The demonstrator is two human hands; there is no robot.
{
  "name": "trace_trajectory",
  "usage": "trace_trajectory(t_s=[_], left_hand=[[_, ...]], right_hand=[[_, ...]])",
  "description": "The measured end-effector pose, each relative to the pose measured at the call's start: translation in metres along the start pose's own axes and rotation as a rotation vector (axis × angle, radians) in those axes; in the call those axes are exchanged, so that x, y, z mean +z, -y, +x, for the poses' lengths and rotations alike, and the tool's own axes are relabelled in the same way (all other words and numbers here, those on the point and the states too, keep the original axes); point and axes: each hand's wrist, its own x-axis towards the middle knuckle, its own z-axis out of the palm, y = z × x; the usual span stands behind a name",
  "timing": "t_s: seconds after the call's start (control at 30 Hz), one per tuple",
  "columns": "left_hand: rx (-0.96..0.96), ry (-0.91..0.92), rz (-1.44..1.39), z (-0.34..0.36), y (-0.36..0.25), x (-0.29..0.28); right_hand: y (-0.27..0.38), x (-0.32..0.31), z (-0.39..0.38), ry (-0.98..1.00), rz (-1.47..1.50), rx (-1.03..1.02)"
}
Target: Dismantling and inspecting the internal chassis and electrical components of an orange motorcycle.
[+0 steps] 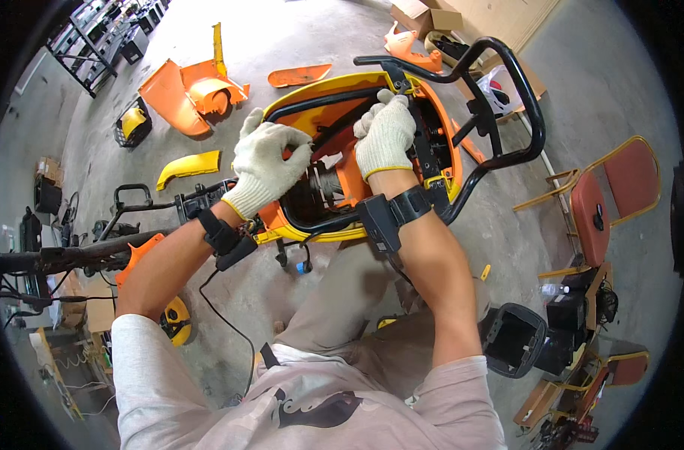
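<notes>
A partly stripped scooter body [334, 232], yellow and orange, lies across the space in front of me. A black rubber seal [323, 97] runs round its open middle, where a metal part with coils or fins [327, 186] shows. My left hand [271, 161], in a white knit glove, is over the opening's left side, thumb and finger curled to a pinch; what they hold, if anything, is too small to tell. Also gloved, my right hand [387, 133] is at the opening's right end with fingers curled down; its grip is hidden. Both wrists carry strapped black boxes [378, 223].
A black tubular rack [533, 112] juts from the body's right end. Orange panels [181, 94] and a yellow panel [188, 169] lie on the floor beyond. Red chairs [593, 202] stand right, near a black bin-like tub [514, 340]. A thin cable [226, 315] hangs by my left arm.
</notes>
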Motion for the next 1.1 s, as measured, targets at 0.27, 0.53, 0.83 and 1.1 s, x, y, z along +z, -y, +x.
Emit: trace_trajectory(t_s=[0.27,0.53,0.83,1.1], left_hand=[[0.121,-0.011,0.084,0.005,0.004,-0.001],[0.162,-0.021,0.229,0.000,-0.008,-0.008],[-0.092,-0.086,-0.118,0.019,-0.006,-0.011],[0.170,-0.084,0.161,0.016,0.008,-0.002]], right_hand=[[0.010,0.012,-0.013,-0.024,-0.089,-0.036],[0.046,-0.019,-0.027,0.168,-0.103,-0.009],[0.113,-0.036,-0.035,0.149,-0.845,-0.063],[0.101,-0.031,-0.025,0.146,-0.954,-0.051]])
